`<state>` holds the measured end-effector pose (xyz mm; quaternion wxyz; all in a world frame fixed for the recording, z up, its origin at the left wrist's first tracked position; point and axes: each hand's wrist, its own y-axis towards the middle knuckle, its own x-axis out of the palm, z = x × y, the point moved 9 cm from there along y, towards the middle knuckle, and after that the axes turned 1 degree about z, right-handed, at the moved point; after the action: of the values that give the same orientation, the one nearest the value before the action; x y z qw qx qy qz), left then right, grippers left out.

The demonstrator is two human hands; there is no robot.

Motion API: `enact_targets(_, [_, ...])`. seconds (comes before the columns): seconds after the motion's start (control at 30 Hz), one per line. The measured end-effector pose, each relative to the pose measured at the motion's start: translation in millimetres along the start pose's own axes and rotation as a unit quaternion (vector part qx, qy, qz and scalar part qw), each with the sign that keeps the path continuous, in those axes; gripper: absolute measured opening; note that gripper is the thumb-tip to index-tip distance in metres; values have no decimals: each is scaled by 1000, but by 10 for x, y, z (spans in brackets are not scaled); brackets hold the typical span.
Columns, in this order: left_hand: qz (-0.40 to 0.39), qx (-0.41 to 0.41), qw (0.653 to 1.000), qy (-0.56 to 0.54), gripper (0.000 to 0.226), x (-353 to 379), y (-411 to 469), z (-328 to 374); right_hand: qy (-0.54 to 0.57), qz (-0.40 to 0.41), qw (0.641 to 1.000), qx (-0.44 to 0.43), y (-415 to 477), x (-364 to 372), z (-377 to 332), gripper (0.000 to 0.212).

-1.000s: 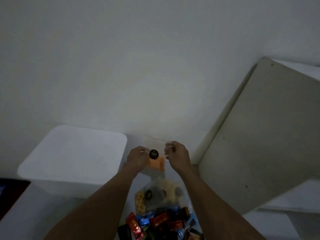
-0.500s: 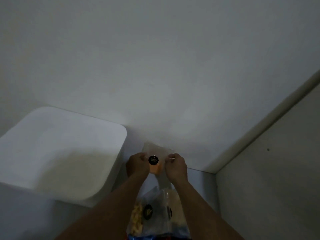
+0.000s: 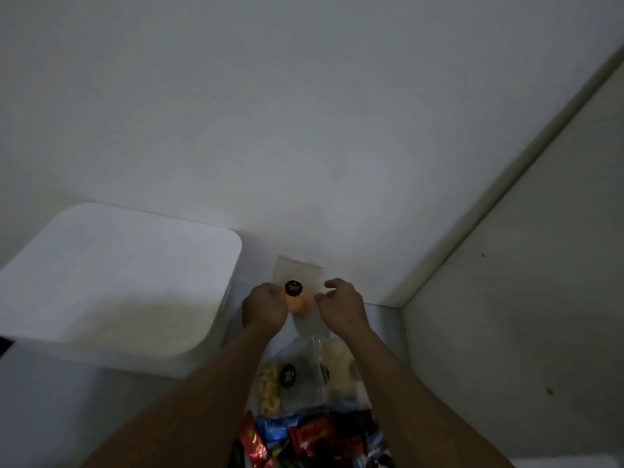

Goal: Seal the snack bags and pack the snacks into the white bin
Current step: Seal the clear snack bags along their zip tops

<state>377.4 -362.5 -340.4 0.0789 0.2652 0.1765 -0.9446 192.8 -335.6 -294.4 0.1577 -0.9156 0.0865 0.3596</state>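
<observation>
At the far left stands the white bin (image 3: 135, 265), just beside the left hand (image 3: 265, 309), whose curled fingers grip the left edge of a clear snack bag (image 3: 299, 270) holding an orange snack. The right hand (image 3: 342, 307) hovers at the bag's right edge, its fingers loosely curled; whether it pinches the plastic cannot be told. More snack bags (image 3: 290, 380) lie nearer the person. To seal well, the person should probably hold the strip taut and press along it from one end to the other.
</observation>
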Motion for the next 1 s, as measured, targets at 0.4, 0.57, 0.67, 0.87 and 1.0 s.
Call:
enact_targets(0.4, [-252, 102, 956, 113, 25, 325, -695, -95, -107, -87, 989, 47, -910, 210, 427, 46])
enact_targets(0.57, [-255, 108, 954, 116, 22, 264, -824, -76, -70, -82, 991, 78, -1067, 195, 559, 23])
enact_targets(0.67, [-266, 100, 952, 110, 21, 176, -922, -26, -33, -71, 994, 72, -1192, 117, 486, 27])
enact_targets(0.87, [-236, 115, 963, 53, 20, -170, -1162, 288, 7, -75, 997, 34, -1459, -136, 239, 15])
enact_targets(1.0, [-217, 113, 969, -14, 16, -560, -1374, 681, 82, 10, 997, -10, -1618, -645, -66, 19])
